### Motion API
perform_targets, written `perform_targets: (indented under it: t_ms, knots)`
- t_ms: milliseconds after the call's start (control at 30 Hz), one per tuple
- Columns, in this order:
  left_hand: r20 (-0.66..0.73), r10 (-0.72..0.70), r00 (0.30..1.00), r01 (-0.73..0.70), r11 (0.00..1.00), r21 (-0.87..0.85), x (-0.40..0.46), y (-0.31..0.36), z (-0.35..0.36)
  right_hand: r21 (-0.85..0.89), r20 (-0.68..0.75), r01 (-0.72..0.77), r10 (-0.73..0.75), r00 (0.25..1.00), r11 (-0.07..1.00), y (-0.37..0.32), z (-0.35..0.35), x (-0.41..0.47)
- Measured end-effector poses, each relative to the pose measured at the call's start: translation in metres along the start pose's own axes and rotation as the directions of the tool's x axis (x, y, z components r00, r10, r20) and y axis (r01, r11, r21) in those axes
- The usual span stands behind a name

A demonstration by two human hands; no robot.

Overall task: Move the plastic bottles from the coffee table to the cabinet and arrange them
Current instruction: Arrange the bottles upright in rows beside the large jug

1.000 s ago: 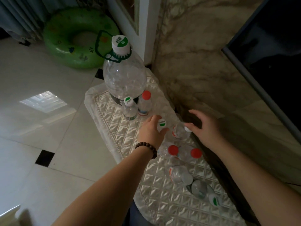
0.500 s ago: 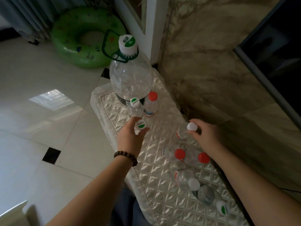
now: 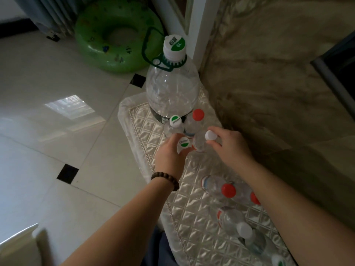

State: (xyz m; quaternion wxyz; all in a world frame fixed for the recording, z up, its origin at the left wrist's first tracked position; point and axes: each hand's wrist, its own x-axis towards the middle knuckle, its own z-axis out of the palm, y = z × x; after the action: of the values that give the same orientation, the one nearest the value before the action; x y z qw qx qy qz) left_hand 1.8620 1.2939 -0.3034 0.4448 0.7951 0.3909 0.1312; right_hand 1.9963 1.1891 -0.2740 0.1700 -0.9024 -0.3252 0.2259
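Behind left hand, bottle body seemingly hidden

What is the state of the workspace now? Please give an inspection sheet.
Surface: quilted cover on the cabinet top.
Job's things: large bottle upright at the far end; two small bottles upright before it; others lie on their sides nearer.
Clutter: nothing seen.
Hands: left hand holds green-capped bottle; right hand pinches white-capped bottle.
Cables: nothing seen.
Surroundings: tiled floor, green swim ring, marble wall.
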Motion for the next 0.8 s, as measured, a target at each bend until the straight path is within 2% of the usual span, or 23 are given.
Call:
perform_targets:
  t_ms: [200,567,800]
  knots:
    - [-0.008,-0.014,1.000,0.013,1.000,-0.028,0.002,0.005,0.004,-0.006,0.083,0.021,-0.020,0.996,1.000,-0.004,0.004,0.015]
    - [0.040,-0.013,0.999,0.011,0.999,0.049,-0.010,-0.001,0.000,0.096,0.117,-0.025,0.013,0.993,0.995,0.002,0.005,0.010]
    - [0.021,0.147,0.989,-0.149,0.985,0.090,-0.040,-0.002,-0.016,0.235,-0.007,-0.055,0.059,0.998,0.970,0.010,-0.008,-0.038]
